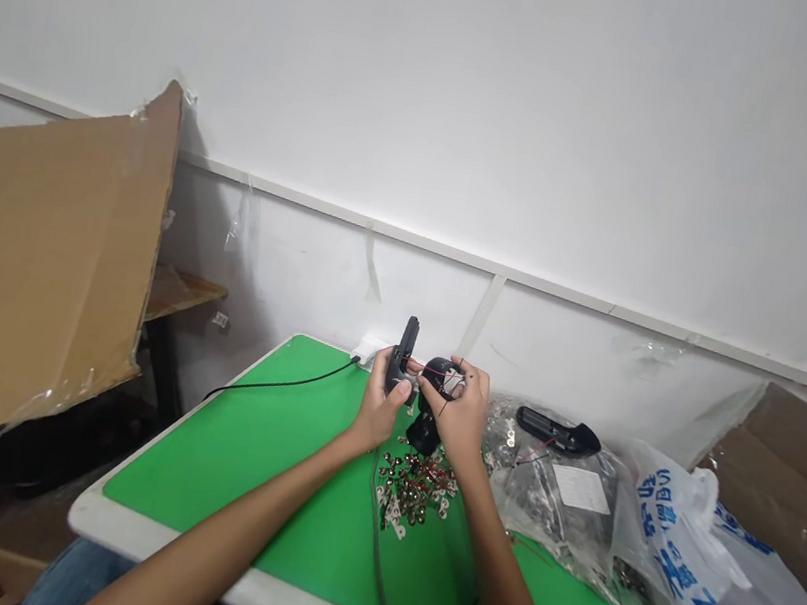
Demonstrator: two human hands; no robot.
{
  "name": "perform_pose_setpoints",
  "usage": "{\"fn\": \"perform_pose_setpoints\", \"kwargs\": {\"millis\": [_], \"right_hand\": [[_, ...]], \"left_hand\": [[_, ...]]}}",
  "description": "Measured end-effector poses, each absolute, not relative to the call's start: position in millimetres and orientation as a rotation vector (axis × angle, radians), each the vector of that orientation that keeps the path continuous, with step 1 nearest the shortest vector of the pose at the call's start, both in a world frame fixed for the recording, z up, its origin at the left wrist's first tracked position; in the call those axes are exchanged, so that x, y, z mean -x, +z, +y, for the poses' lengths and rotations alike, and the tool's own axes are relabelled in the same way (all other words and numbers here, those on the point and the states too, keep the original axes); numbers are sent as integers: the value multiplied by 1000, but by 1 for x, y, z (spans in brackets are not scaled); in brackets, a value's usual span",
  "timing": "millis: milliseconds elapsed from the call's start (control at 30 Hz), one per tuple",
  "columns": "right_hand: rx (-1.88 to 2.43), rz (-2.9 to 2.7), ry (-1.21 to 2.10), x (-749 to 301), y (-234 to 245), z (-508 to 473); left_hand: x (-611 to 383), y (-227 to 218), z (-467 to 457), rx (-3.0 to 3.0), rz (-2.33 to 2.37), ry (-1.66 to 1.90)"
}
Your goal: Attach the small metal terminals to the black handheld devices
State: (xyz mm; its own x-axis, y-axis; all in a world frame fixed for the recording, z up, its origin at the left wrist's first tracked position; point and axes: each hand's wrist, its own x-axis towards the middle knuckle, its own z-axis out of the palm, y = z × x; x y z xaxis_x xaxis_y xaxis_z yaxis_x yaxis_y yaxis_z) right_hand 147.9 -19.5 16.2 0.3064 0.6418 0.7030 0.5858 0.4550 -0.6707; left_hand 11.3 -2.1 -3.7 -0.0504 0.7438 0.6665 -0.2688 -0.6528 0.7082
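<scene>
My left hand (379, 406) is closed around a flat black plastic part (403, 351) held upright above the green table mat (250, 462). My right hand (461, 414) is closed on a rounded black housing (429, 418) and pinches thin red wires (431, 371) that run between the two parts. Just below both hands lies a heap of several small metal terminals with red leads (413, 491) on the mat.
A black cable (277, 386) runs across the mat's left side to a white plug at the wall. Clear plastic bags (556, 497) with another black part (557, 432) lie right; a white bag with blue print (696, 579) beyond. A cardboard sheet (37, 268) leans left.
</scene>
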Motion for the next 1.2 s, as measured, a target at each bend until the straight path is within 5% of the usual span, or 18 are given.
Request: {"fn": "perform_pose_setpoints", "kwargs": {"millis": [500,867,1200], "right_hand": [[1187,-1185,-146,-177,37,-16],[1447,-1943,-601,-201,26,42],[1718,-2063,-606,-190,9,58]], "left_hand": [[-1,-13,36,-967,663,1900],[13,-33,49,-1126,765,1886],[12,-40,52,-1106,799,1880]]}}
